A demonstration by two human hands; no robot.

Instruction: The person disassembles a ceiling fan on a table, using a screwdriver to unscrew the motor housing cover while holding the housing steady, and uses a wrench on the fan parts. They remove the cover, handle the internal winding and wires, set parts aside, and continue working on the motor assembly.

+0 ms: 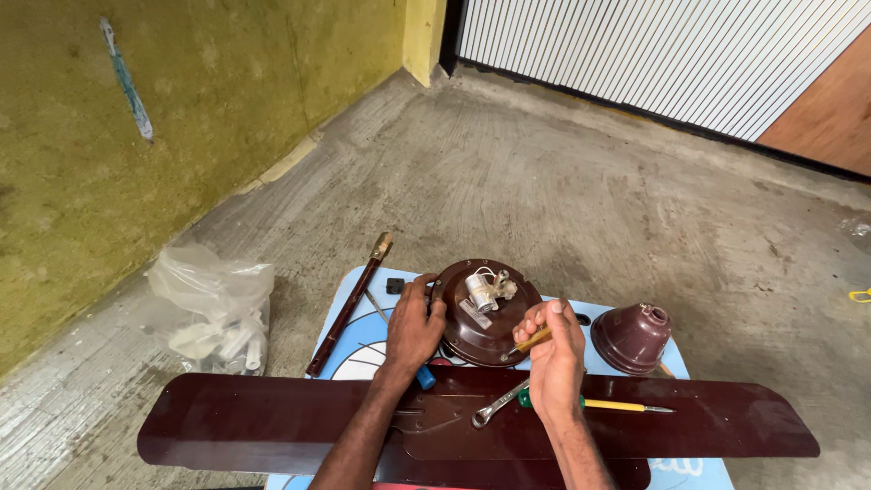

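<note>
Left hand [414, 328]: resting open on fan motor [485, 311], centre frame, steadying it.
Right hand [553, 356]: grip closed around screwdriver [531, 341].
Advice: keeping the tip square, pressing straight down.

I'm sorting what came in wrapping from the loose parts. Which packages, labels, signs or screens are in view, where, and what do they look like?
Plastic bag: on the concrete floor left of the table, by the yellow-green wall; clear, crumpled, with pale white parts inside.
Table top: light blue, with a white and dark printed picture showing beside the left hand.
No screens or signs.
</note>
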